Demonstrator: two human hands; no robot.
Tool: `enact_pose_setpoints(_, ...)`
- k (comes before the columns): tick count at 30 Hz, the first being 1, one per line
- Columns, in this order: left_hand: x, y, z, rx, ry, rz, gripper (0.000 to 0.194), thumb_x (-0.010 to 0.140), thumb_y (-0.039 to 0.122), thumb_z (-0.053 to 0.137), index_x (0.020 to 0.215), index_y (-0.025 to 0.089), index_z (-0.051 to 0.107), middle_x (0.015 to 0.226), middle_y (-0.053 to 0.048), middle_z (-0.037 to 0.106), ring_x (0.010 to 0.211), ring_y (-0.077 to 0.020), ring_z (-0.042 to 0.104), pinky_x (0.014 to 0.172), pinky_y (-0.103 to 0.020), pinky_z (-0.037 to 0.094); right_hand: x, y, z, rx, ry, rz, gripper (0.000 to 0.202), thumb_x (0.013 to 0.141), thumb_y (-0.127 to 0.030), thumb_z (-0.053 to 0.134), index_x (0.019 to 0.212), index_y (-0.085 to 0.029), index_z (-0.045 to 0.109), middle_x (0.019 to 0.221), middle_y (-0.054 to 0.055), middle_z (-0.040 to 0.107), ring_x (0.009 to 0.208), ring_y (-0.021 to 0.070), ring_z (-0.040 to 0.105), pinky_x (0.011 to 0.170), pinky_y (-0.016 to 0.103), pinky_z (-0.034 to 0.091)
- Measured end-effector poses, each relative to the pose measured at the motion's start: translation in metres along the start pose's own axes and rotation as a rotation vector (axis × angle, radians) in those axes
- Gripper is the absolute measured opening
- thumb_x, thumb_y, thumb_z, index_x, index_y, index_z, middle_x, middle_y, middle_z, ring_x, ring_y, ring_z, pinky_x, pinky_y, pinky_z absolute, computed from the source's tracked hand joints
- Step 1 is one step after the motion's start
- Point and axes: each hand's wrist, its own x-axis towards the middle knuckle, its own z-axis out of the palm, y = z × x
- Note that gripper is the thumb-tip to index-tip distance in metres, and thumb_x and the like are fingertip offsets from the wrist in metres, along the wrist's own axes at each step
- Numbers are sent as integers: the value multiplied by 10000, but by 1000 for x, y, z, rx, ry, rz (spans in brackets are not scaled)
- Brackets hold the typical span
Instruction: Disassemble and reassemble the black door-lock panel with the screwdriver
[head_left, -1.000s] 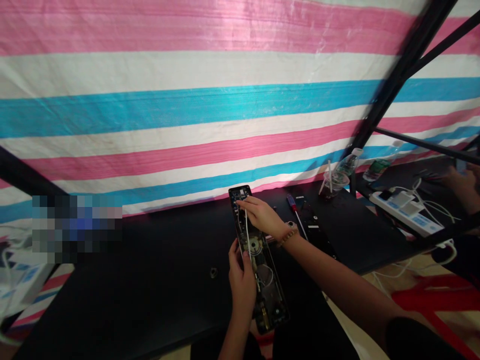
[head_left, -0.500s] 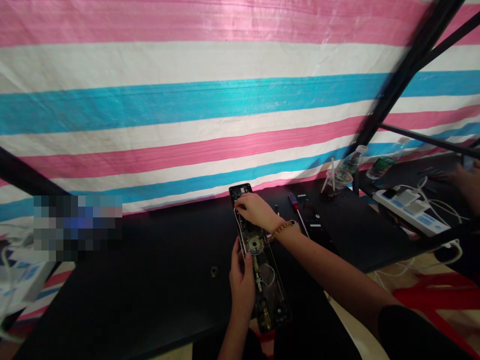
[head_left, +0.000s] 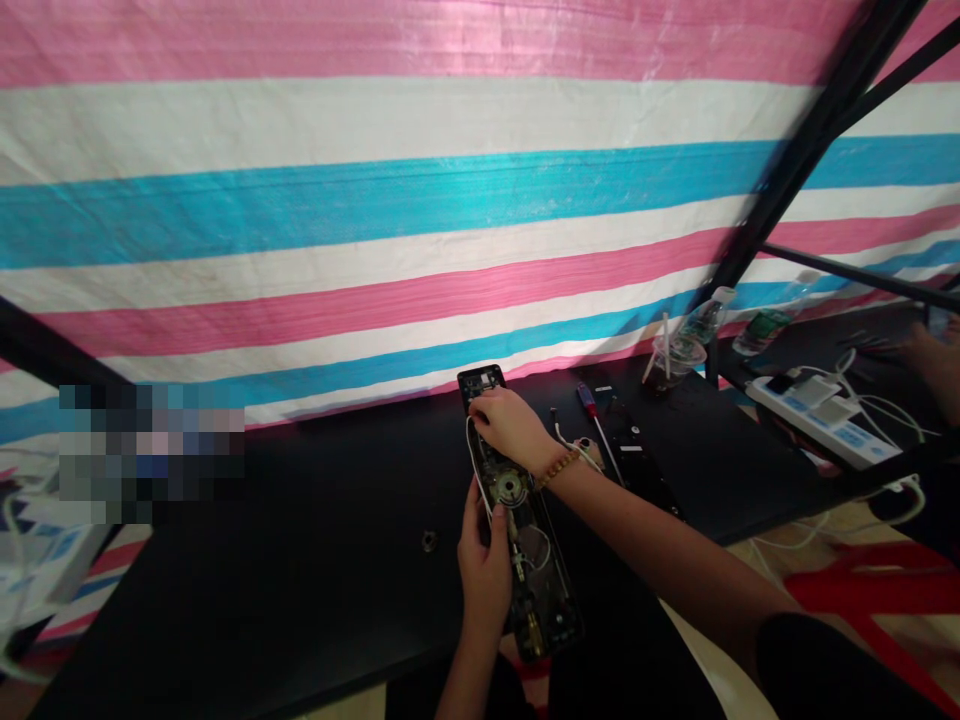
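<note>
A long, narrow black device housing [head_left: 556, 575] lies open and tilted over the table's front edge, its inner parts exposed. Inside are a round disc-like part [head_left: 511, 487], a brass-coloured fitting [head_left: 533, 632] and a thin white wire loop [head_left: 546, 545]. My left hand [head_left: 484, 565] grips the housing's left side, thumb on the rim. Over the upper end, my right hand [head_left: 510, 425] has its fingers pinched together at a white wire [head_left: 474, 455] that runs down the left edge. Its fingertips partly hide what they hold.
Right of the housing lie a purple-handled screwdriver [head_left: 589, 402], a black panel [head_left: 641, 470] and a white cable [head_left: 581, 450]. A small metal part [head_left: 429, 541] sits to the left. Further right are a plastic cup [head_left: 671, 360], bottles, a power strip [head_left: 825, 420] and another person's hand [head_left: 934, 355].
The white wire now bows out further past the housing's left edge. My right wrist has shifted slightly left, showing more of the cable beside it. My left hand keeps its place.
</note>
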Motion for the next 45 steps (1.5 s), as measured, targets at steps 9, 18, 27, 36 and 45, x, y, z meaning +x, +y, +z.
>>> enact_pose_setpoints(9, -3, 0, -1, 27, -5, 54, 638, 903, 493, 625, 1469, 238, 478, 1329, -129, 658, 1191, -268, 653, 1029, -413, 513, -3, -8, 4, -63, 12, 83, 155, 926, -142, 578, 902, -173, 728, 951, 102, 682, 940, 221, 608, 879, 329, 450)
enact_pose_setpoints(18, -5, -1, -4, 158, -3, 127, 503, 945, 441, 558, 1381, 191, 586, 1415, -125, 607, 1317, -277, 565, 1124, -427, 440, -5, -8, 10, -99, 19, 69, 102, 898, -131, 597, 886, -191, 678, 946, 81, 687, 960, 235, 597, 840, 340, 422)
enact_pose_setpoints(27, -4, 3, -3, 170, 4, 135, 537, 879, 436, 647, 1362, 209, 587, 1343, -115, 654, 1241, -276, 622, 1069, -409, 487, -9, -4, 10, -48, 59, 91, 83, 887, -122, 616, 884, -179, 675, 951, 76, 685, 970, 227, 593, 858, 332, 410)
enact_pose_setpoints(36, -3, -8, -4, 132, 30, 153, 397, 889, 361, 609, 1254, 203, 608, 1201, -117, 709, 1113, -248, 683, 994, -386, 521, -15, -1, 8, 19, 127, 35, 119, 920, -127, 587, 938, -173, 696, 937, 62, 677, 961, 206, 584, 907, 316, 414)
enact_pose_setpoints(45, 4, -8, -6, 143, 29, 148, 423, 886, 496, 608, 1170, 186, 658, 1150, -113, 714, 1092, -257, 675, 988, -397, 517, -14, -5, 15, -24, 138, 101, 101, 908, -133, 601, 899, -166, 696, 950, 87, 673, 974, 226, 582, 905, 339, 430)
